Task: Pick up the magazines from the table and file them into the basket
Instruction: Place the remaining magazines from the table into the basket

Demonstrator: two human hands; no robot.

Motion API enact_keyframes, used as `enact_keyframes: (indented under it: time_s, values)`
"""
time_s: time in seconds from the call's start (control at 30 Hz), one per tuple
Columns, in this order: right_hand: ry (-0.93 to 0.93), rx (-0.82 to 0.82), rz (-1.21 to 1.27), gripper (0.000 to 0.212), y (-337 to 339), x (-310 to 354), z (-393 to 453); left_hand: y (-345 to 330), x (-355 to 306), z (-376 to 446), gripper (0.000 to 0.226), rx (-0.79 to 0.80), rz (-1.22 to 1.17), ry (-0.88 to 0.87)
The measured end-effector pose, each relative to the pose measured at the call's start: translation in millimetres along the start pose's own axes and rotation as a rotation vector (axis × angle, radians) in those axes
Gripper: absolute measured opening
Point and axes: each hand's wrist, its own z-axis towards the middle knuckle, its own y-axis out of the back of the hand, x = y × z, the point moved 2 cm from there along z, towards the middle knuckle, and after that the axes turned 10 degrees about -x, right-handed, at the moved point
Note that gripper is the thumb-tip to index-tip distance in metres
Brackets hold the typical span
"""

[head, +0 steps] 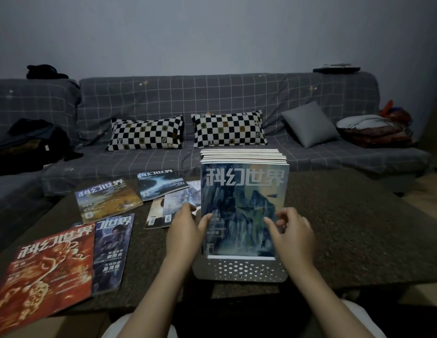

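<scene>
1. The left hand (185, 230) sits at the left edge of the front magazine (244, 208), at about 9 o'clock of its cover. Its thumb lies on the cover face and the fingers reach behind the edge, so it appears to pinch that edge.
2. The right hand (293, 232) sits at about 4 o'clock of the same cover. Its fingers are bent, with the tips touching the cover near its right edge. Whether any finger wraps behind the edge I cannot tell, so the grip on this side is uncertain.
3. The front magazine stands upright between the two hands, its lower edge down behind the near wall of the white perforated basket (239, 269). It looks seated or very nearly so.
4. Behind it, toward 12 o'clock, a row of filed magazines (244, 154) stands packed in the basket, only their top edges showing. Much of the filing looks done.
5. Left on the table (359, 228): a red magazine (46, 272) at 8 o'clock of the basket, a dark blue magazine (112, 252) overlapping it, a yellow magazine (107, 198) at 10 o'clock, a blue magazine (161, 184) beyond it, and at least two pale magazines (168, 211) just past the left hand.
6. Judged so, at least six remain to be filed, all lying left of the basket.
</scene>
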Motion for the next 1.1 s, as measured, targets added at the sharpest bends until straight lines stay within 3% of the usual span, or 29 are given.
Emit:
enact_keyframes:
  time_s: [0.3, 0.63, 0.87, 1.1]
  values:
    - [0.059, 0.394, 0.454, 0.009, -51, 85, -57, 65, 37, -16, 0.024, -0.123, -0.101, 0.038]
    - [0.060, 0.736, 0.462, 0.021, -162, 170, -141, 131, 178, -14, 0.016, -0.205, 0.084, 0.266]
    - [0.007, 0.880, 0.372, 0.033, -212, 200, -175, 146, 260, -15, 0.040, -0.129, 0.469, 0.487]
    - [-0.052, 0.957, 0.370, 0.032, -235, 215, -192, 160, 300, -11, 0.069, -0.122, 0.550, 0.674]
